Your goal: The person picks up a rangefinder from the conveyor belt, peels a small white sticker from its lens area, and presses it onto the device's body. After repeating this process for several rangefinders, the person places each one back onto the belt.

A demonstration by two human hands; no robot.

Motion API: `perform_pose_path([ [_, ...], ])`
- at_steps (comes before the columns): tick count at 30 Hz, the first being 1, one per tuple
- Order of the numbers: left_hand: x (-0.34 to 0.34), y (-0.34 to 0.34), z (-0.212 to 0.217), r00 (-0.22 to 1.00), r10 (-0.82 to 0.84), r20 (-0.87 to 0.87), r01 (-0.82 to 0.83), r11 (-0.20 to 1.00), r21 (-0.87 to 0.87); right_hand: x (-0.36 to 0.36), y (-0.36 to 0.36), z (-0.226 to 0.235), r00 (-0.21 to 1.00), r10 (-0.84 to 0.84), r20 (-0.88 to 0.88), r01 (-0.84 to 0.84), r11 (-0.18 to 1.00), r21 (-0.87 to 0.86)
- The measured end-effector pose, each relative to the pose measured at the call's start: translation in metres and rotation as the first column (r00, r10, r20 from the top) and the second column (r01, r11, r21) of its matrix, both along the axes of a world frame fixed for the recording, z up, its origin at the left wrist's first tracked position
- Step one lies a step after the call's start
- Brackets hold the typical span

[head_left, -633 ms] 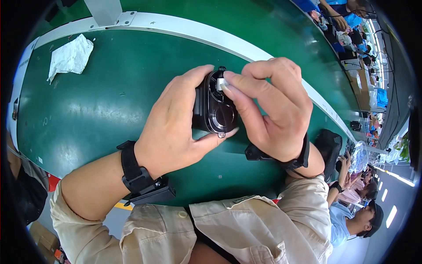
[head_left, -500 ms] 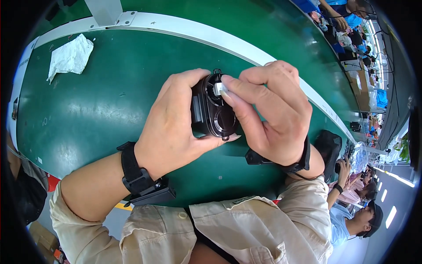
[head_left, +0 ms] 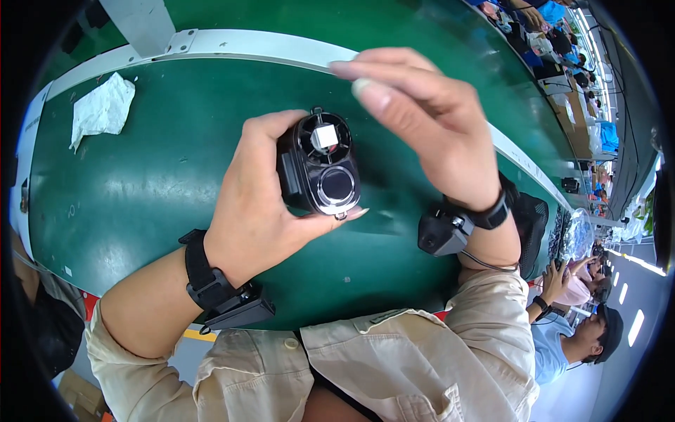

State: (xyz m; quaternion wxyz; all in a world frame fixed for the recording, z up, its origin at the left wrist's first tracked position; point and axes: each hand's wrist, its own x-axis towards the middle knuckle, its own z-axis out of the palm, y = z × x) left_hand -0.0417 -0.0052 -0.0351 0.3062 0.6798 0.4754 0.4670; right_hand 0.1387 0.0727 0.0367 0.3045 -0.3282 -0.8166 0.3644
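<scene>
My left hand [head_left: 246, 179] is wrapped round a black oblong device [head_left: 292, 169], its thumb at the near end and its fingers at the far end. On the device's upward face are a glossy dark round disc [head_left: 337, 184] and a spoked round opening. A small white square piece [head_left: 325, 136] sits in that opening. Small loops stick out at the device's two ends. Off to the right of the device and apart from it, my right hand [head_left: 436, 119] is raised with fingers stretched out and nothing visible in it.
A crumpled white sheet [head_left: 104, 112] lies on the green table [head_left: 176, 232] at left. A white rail [head_left: 274, 53] runs along the far side. A black mesh item [head_left: 531, 225] is beside my right forearm. Clear plastic [head_left: 578, 235] and a co-worker [head_left: 562, 344] are farther right.
My right hand has let go of the white piece and moved up and away, its fingers spreading. The device in my left hand has shifted slightly left, and its top now shows.
</scene>
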Motion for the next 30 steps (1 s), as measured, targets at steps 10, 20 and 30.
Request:
perform_pose_path([
  [10,0.002,0.002,-0.002,0.999,0.021,-0.042,-0.012,0.981,0.195,-0.026,-0.019,-0.03,0.902,0.039,-0.429,-0.371,0.577,-0.728],
  [20,0.0,0.001,-0.008,0.997,-0.006,-0.075,0.023,0.974,0.225,-0.021,-0.014,-0.029,0.833,0.058,-0.55,-0.521,0.417,-0.745],
  [30,-0.001,0.0,-0.008,0.998,0.016,-0.063,0.002,0.962,0.271,-0.027,-0.023,-0.04,0.893,0.129,-0.432,-0.351,0.8,-0.487],
])
